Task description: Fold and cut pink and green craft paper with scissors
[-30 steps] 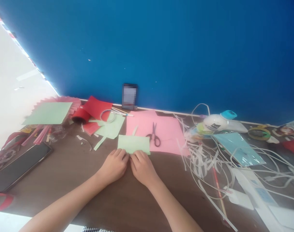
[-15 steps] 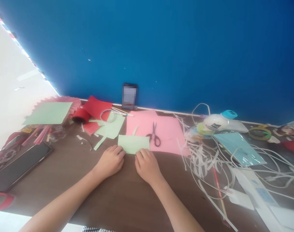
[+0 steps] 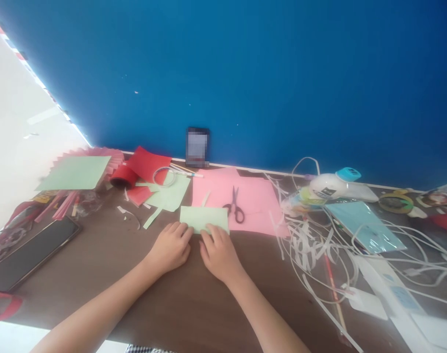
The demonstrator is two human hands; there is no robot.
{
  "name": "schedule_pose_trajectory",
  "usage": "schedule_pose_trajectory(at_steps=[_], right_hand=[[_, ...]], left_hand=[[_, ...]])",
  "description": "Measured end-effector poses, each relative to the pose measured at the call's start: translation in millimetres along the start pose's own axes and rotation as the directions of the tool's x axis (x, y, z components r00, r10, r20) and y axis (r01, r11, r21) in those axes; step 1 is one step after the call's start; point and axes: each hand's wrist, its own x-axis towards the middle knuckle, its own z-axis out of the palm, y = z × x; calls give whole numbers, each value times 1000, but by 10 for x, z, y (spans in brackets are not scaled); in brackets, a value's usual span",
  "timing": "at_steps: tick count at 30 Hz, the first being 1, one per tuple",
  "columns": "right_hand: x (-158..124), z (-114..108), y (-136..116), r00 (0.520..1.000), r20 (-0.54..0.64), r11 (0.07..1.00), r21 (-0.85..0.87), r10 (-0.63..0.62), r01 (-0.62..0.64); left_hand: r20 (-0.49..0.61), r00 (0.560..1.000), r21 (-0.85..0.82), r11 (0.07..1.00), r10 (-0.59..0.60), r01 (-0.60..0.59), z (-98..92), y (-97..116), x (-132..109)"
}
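A small light-green paper (image 3: 204,215) lies flat on the brown table, its far edge overlapping a pink sheet. At its near left corner my left hand (image 3: 172,245) is closed, fingertips holding the paper's edge. My right hand (image 3: 221,252) bends its fingers over the near edge, right of the middle, with the thumb tucked low on its left side. Both hands rest close together, a small gap between them. Dark-handled scissors (image 3: 236,206) lie on the pink paper (image 3: 258,196) just beyond my right hand, blades pointing away from me.
Left stand a red roll (image 3: 123,175), green paper scraps (image 3: 171,193) and a phone (image 3: 32,252). On the right are white paper strips (image 3: 307,245), a white bottle with a blue cap (image 3: 328,186), a blue packet (image 3: 366,225) and tangled cables. A small device (image 3: 197,147) leans on the blue wall.
My right hand has shifted left along the near edge of the green paper, its fingers reaching further onto it. My left hand has moved slightly right. The paper has barely moved.
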Motion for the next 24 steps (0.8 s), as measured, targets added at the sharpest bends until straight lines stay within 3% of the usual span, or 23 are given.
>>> schedule_pose_trajectory(at_steps=[5, 14, 20, 22, 24], right_hand=[[8, 25, -6, 994, 103, 999, 37, -22, 18], [-32, -33, 272, 991, 37, 983, -135, 127, -121], [-27, -4, 245, 997, 39, 995, -78, 67, -63], [-25, 15, 178, 998, 63, 999, -38, 15, -13], [-26, 29, 103, 995, 93, 1000, -2, -29, 29]], left_hand=[[30, 999, -24, 1000, 13, -12, 30, 49, -5], [-17, 991, 46, 990, -135, 136, -42, -179, -3], [-102, 995, 22, 1000, 10, -8, -37, -183, 31], [-81, 994, 27, 997, 75, -73, -17, -122, 21], [-47, 997, 34, 998, 62, -61, 14, -18, -12]])
